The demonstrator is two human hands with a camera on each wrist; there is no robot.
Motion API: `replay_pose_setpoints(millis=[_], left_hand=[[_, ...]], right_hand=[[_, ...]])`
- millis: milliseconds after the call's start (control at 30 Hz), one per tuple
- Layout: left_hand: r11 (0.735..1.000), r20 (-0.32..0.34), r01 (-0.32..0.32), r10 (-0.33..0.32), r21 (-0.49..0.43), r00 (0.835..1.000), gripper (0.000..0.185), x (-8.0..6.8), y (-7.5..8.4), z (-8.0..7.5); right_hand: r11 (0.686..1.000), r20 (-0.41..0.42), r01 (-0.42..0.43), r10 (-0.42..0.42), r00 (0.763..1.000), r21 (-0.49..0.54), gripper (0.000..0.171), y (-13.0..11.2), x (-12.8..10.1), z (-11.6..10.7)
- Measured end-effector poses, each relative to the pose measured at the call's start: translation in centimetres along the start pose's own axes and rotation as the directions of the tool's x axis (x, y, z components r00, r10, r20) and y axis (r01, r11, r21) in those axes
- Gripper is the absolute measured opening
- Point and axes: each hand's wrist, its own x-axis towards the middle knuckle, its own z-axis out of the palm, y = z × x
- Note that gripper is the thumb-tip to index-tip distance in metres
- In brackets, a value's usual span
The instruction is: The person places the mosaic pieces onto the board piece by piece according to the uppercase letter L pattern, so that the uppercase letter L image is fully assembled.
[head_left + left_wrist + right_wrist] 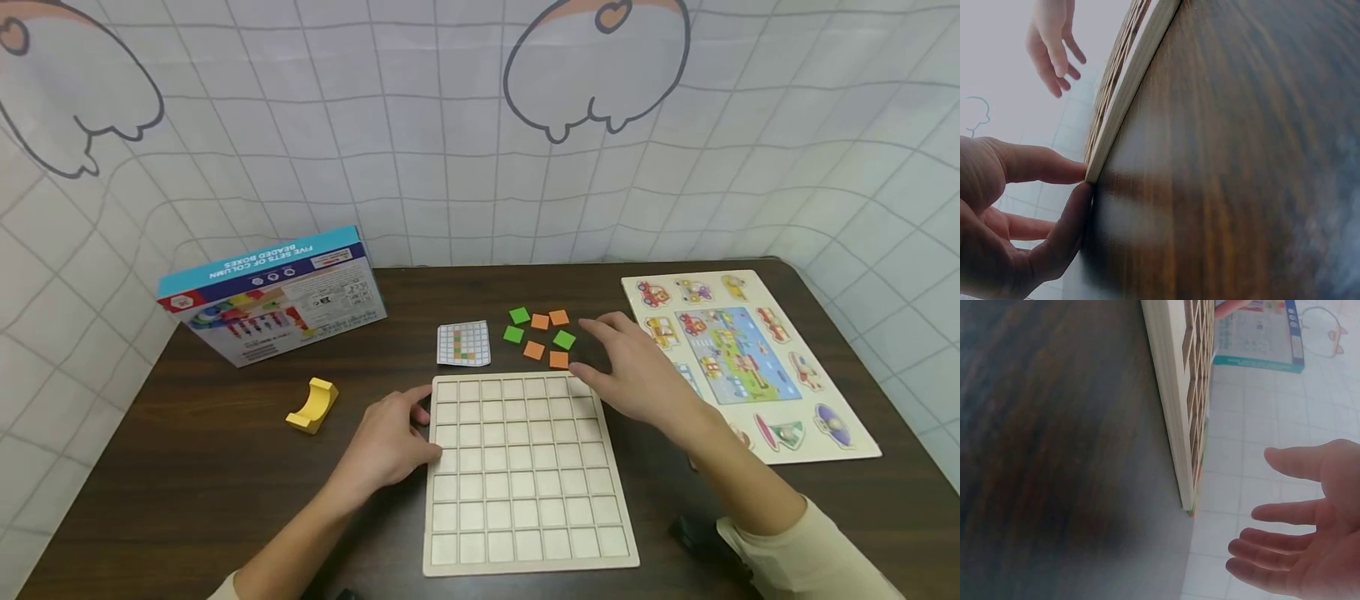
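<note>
A pale wooden grid board [531,471] lies flat on the table, its square cells bare. My left hand [388,437] rests at its left edge, thumb over the rim and forefinger by the far left corner; the left wrist view shows both fingertips touching the board's edge [1124,103]. My right hand [633,367] hovers with spread fingers over the board's far right corner, holding nothing. Just beyond the board lie three green tiles [564,339] and several orange tiles [533,350], close to the right fingertips. Left of them is a small grid card [463,343] with an orange and green pattern.
At the right lies a wooden picture puzzle [738,362], partly under my right forearm. A blue and white toy box [300,308] stands at the back left. Nearer sits a yellow curved block [312,406]. A white cloth with a grid print [480,208] hangs behind the table.
</note>
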Motion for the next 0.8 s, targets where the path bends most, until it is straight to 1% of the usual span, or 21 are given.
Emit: replay_pose_setpoints(millis=[133,400,800], left_hand=[[1.000,-0.006,-0.003,0.003,-0.017,1.000,0.082,0.0,-0.1,-0.2],[1.000,-0.002,0.019,-0.019,-0.005,1.000,0.082,0.2,-0.2,-0.1],[0.998,-0.009,0.024,-0.025,-0.060,1.000,0.082,0.0,-0.2,-0.1]], right_hand=[[1.000,0.006,0.011,-0.011,1.000,-0.008,0.063,0.0,0.5,-0.1],[1.000,0.037,0.008,-0.008,0.999,-0.003,0.062,0.3,1.0,-0.3],[0.999,0.068,0.025,-0.026,0.997,0.025,0.054,1.3,2.2,-0.1]])
